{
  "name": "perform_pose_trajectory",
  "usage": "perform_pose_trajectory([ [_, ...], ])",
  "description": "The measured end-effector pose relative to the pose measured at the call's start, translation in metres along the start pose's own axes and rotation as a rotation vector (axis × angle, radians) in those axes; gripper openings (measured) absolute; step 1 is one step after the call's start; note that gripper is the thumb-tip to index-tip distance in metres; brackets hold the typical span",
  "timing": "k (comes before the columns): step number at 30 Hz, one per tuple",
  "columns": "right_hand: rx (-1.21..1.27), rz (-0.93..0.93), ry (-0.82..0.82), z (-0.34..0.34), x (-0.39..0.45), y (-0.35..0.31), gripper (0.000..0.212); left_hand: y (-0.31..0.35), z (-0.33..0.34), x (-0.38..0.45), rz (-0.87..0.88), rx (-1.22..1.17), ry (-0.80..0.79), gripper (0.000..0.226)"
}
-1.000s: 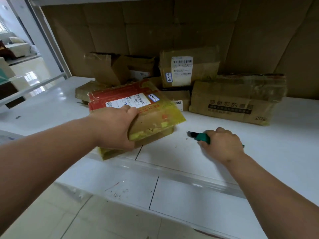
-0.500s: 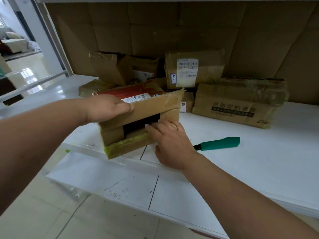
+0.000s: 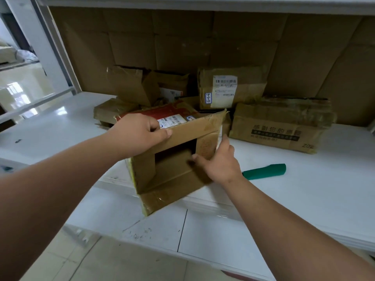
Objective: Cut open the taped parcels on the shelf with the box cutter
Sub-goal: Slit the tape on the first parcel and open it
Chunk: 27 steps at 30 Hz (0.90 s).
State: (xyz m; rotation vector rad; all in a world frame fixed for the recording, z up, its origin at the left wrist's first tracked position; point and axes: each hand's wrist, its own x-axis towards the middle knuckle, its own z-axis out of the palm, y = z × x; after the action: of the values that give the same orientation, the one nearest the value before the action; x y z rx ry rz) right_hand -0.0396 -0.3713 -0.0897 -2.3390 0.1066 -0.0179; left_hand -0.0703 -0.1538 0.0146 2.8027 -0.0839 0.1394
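**Parcel open on the shelf, cutter set down**

The shelf (image 3: 304,199) is the white board under everything, backed by cardboard sheets. Against that back sits the pile of other parcels (image 3: 282,126), well beyond your fingertips, brown, taped, some labelled.

The red-topped parcel (image 3: 172,175) stands at the front edge of the shelf, its near end open towards you, flaps spread, dark inside. Your left hand (image 3: 140,134) grips its upper flap: fingers curled over the top by the white label, thumb pressed on the flap's face. Your right hand (image 3: 220,161) holds the right side flap, thumb on its inner face at the opening and fingers wrapped round its outer edge.

The box cutter (image 3: 263,171) lies flat on the shelf just right of your right wrist, green handle showing, its tip hidden behind that wrist, no finger touching it.
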Motion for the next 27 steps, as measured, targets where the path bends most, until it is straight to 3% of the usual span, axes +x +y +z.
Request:
perform_pose_trajectory([
  [2,-0.041,0.057,0.019,0.003,0.011,-0.005,0.12,0.001,0.004,-0.005,-0.011,0.031,0.109,0.052],
  [5,-0.221,0.1,0.192,0.014,0.02,-0.016,0.11,0.002,0.008,-0.015,-0.005,0.088,0.214,0.055],
  [8,-0.227,0.026,0.273,0.025,0.022,-0.019,0.077,-0.003,0.007,-0.023,-0.055,0.087,0.228,0.053],
  [13,0.267,-0.082,0.025,0.004,0.016,0.006,0.016,-0.031,0.007,-0.046,-0.066,0.007,0.382,0.048],
  [17,0.525,-0.112,-0.175,-0.009,-0.002,0.019,0.029,-0.053,0.027,-0.061,-0.278,-0.392,0.666,0.057],
  [20,0.605,-0.083,-0.199,-0.007,-0.011,0.022,0.026,-0.058,0.047,-0.061,-0.436,-0.724,0.709,0.063],
  [23,0.668,-0.023,-0.192,-0.006,-0.016,0.023,0.017,-0.052,0.063,-0.059,-0.404,-0.715,0.68,0.069],
  [27,0.749,0.047,-0.189,-0.01,-0.023,0.022,0.011,-0.043,0.072,-0.048,-0.499,-0.612,0.641,0.105],
])
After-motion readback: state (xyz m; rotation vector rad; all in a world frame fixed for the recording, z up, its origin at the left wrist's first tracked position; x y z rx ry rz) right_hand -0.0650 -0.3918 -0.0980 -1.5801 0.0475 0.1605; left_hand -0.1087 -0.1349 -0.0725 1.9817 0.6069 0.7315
